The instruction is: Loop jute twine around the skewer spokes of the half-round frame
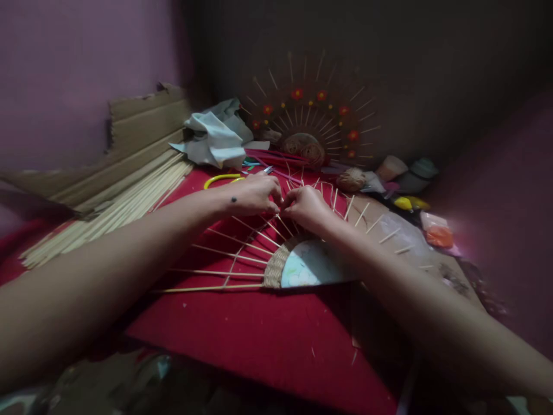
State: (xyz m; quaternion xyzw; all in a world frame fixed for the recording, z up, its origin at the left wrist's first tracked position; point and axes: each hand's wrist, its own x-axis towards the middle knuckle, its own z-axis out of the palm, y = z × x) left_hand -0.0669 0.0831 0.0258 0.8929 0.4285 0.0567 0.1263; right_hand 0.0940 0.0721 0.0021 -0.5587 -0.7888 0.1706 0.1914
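A half-round piece with a pale blue centre (309, 265) and a woven tan rim (275, 268) lies on the red cloth (242, 328). Thin sticks (233, 255) fan out from the rim, and a thin cord crosses those on the left. Above the rim, among the upper sticks, my left hand (259, 195) has its fingers pinched together. Close beside it on the right, my right hand (306, 207) is pinched too, its fingertips almost touching the left ones. Whatever lies between the fingertips is too small to make out.
Behind on the left are a bundle of pale sticks (116, 204), cardboard (147, 124) and a crumpled light cloth (216, 138). Yellow-handled scissors (222, 177) lie by my left hand. A flowered stick fan (309, 106) stands at the back; twine (352, 180) and an orange packet (438, 233) sit right.
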